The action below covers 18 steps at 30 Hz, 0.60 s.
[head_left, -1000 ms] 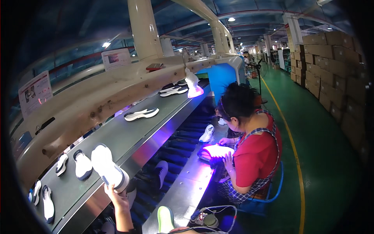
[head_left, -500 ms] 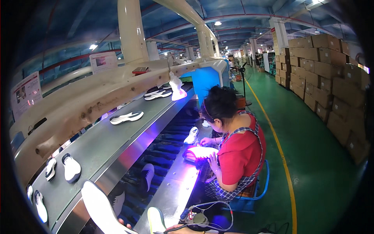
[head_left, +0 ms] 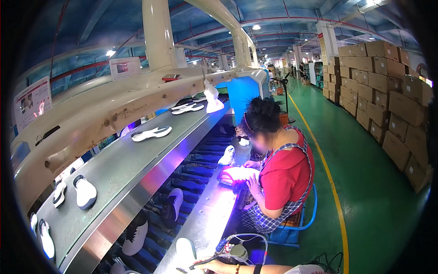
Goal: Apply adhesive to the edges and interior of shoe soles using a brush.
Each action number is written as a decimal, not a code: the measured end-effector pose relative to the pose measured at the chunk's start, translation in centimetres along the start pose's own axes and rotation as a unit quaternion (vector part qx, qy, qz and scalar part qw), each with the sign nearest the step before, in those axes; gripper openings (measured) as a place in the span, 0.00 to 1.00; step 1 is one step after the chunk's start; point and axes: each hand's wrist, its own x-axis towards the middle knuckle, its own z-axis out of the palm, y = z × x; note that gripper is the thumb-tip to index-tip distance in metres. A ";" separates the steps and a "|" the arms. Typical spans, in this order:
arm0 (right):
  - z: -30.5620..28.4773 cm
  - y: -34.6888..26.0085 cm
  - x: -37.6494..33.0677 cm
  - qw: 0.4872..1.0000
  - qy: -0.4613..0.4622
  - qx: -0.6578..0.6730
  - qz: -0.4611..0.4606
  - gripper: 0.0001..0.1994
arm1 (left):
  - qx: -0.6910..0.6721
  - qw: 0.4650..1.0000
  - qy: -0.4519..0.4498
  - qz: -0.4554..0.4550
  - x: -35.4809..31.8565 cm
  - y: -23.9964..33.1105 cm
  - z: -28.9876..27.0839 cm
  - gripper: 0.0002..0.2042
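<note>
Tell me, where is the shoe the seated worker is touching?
In the head view, right of centre: the glowing shoe lies on the steel bench edge under purple light, before the seated person.

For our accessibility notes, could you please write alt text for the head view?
A seated co-worker in a red top handles a shoe sole under violet light beside a long conveyor carrying white soles. A hand with a pen-like tool shows at the bottom edge.

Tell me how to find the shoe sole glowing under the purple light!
Look along the shiny metal ledge beside the long grey conveyor. A seated co-worker in a red shirt works on the sole; it alone glows bright pink-white.
</note>
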 end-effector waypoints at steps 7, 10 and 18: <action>2.2 0.0 0.2 0.995 -0.065 0.029 -0.068 0.18 | -0.006 0.998 0.068 0.009 -0.5 0.1 -1.5 0.33; 2.6 0.2 -0.1 0.993 -0.081 0.041 -0.079 0.18 | -0.006 0.995 0.095 0.006 -0.6 0.0 -2.1 0.33; 3.2 0.4 -1.4 0.988 -0.111 0.050 -0.096 0.18 | -0.014 0.987 0.158 0.006 -1.7 0.1 -3.8 0.34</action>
